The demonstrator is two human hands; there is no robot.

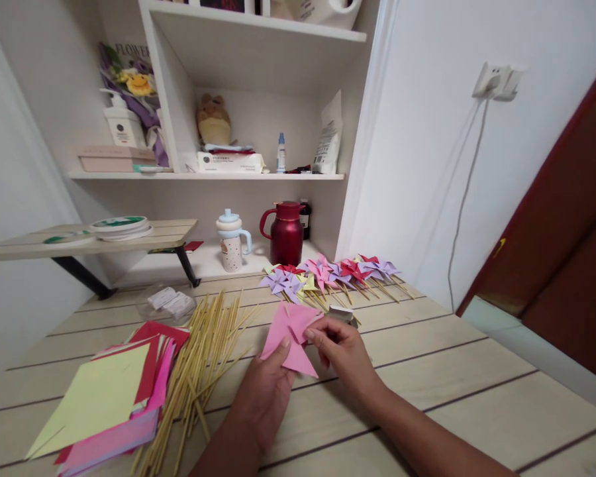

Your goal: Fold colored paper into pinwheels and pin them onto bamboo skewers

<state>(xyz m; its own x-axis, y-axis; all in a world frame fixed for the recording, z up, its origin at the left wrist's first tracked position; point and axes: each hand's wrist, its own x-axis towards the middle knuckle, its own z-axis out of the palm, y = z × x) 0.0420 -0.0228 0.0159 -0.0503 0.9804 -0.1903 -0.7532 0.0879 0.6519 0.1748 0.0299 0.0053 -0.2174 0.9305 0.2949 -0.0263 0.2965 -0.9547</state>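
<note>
A pink paper square (298, 354), cut in from its corners and partly folded, is held up over the table. My left hand (265, 391) grips it from below, thumb on its face. At its right edge my right hand (340, 348) pinches a corner that is bent inward. Just behind my right hand sits a small dark box (344, 315), partly hidden. To the left of my hands lie a spread of thin wooden sticks (203, 358) and a stack of coloured paper sheets (99, 391), yellow on top with red, pink and purple beneath.
Finished paper pinwheels (320, 271) on sticks lie at the back right. Behind stand a red jug (287, 235) and a speckled cup (232, 245). A clear packet with white labels (171, 301) lies behind the paper stack. A small raised stand (179, 232) is at the left.
</note>
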